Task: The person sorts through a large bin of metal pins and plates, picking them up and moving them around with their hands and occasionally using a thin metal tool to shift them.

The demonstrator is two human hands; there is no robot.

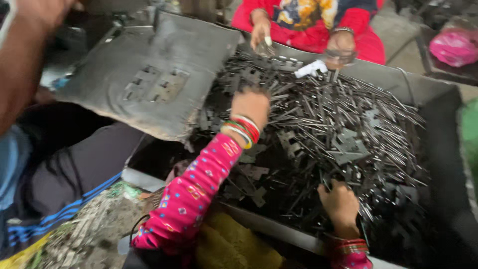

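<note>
Landmark for all positions: the large metal tray [438, 99] filled with dark metal pieces [328, 129], thin strips and flat notched plates in a loose heap.

Left of the tray, another person's bare arm [20, 65] crosses the upper corner of the view. Below it lies a leg in dark trousers with blue stripes [74, 184]. A worn grey pad [149, 74] leans over the tray's left edge, partly covering the heap there.

The left hand [251, 107], on a pink patterned sleeve with red and white bangles [241, 130] at the wrist, reaches into the tray's left half. It is turned palm down onto the pieces; whether the fingers grip anything cannot be told, as they are blurred and hidden.

The right hand [341, 204] rests at the tray's near edge, fingers curled down into the heap, touching the strips; a definite hold cannot be confirmed.

At the tray's far edge, a co-worker in red [358, 35] has two hands [260, 32] at the pile, beside a small white object [309, 68].

Right of the tray, at the far corner, sits a pink bag [455, 46].
</note>
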